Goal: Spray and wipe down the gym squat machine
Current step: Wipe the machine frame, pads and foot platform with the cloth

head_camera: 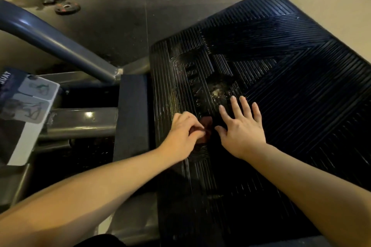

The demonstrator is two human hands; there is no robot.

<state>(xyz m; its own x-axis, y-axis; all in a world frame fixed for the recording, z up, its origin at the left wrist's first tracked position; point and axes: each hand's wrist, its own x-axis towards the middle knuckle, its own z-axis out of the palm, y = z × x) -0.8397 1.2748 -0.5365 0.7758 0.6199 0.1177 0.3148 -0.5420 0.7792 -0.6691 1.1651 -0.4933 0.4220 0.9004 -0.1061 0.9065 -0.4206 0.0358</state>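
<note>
Pinching a bunched reddish cloth with the left hand, on the ribbed footplate toward its left edge. Pressing flat just beside it with the right hand, 5 fingers spread. Lying lengthwise from near to far-right, with wide bare ribs rightward.

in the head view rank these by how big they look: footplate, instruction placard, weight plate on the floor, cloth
1. footplate, by far the largest
2. instruction placard
3. weight plate and cloth: about alike; the plate lies farther off, and the left hand partly hides the cloth
</note>
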